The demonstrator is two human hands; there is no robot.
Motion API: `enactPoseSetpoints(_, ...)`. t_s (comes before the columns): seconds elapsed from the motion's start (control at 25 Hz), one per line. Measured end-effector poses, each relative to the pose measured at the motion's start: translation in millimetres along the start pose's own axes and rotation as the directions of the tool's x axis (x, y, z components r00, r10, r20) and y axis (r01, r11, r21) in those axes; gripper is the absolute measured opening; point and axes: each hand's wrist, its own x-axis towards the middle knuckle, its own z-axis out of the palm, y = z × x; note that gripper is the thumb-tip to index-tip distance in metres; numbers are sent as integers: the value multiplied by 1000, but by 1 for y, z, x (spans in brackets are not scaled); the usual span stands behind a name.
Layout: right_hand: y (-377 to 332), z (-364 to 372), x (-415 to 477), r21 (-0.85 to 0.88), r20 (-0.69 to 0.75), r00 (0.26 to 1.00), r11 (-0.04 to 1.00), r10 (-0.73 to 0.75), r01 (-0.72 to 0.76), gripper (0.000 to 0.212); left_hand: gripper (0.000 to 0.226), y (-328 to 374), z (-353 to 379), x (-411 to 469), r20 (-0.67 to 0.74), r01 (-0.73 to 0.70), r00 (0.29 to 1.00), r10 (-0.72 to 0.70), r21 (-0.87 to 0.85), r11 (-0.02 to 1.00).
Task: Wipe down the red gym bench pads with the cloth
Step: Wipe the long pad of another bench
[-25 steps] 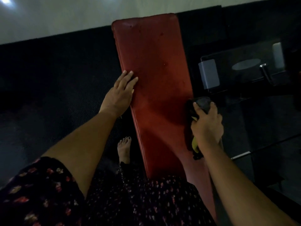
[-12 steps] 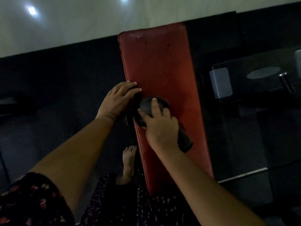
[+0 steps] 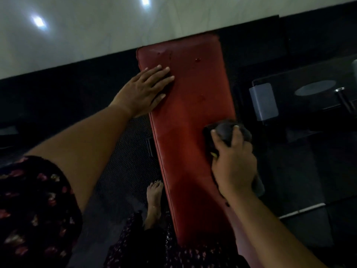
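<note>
The right grip (image 3: 233, 167), clamped on the cloth (image 3: 225, 130), could slip off the pad (image 3: 189, 113) edge at mid-right; left grip (image 3: 143, 91) flat, fingers apart.

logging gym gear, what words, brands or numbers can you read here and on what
None can be read.
The red bench pad and the cloth show no print.
The pale oval patch at right may be a label, but is too dim to read.
The grey block looks blank.
</note>
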Motion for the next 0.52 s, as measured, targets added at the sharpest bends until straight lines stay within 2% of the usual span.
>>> enactPoseSetpoints(0.08,-47,2,-10,21,-31,985,985,-169,169,61,58,0,5,2,-34,-27,999,27,12,1000)
enactPoseSetpoints(0.16,-92,6,-17,-4,-14,929,929,-369,369,50,55,1,9,1,-83,-25,996,24,-6,1000)
enactPoseSetpoints(0.28,-121,4,-10,-73,49,859,856,-510,512,45,52,0,11,1,-113,-39,993,36,-28,999)
enactPoseSetpoints(0.4,-89,-7,22,-15,28,899,899,-436,437,53,44,3,2,10,-172,13,985,-28,-86,996)
enactPoseSetpoints(0.52,-18,-15,49,-40,-4,989,988,-147,147,56,41,11,-1,16,-201,82,974,-101,-102,991)
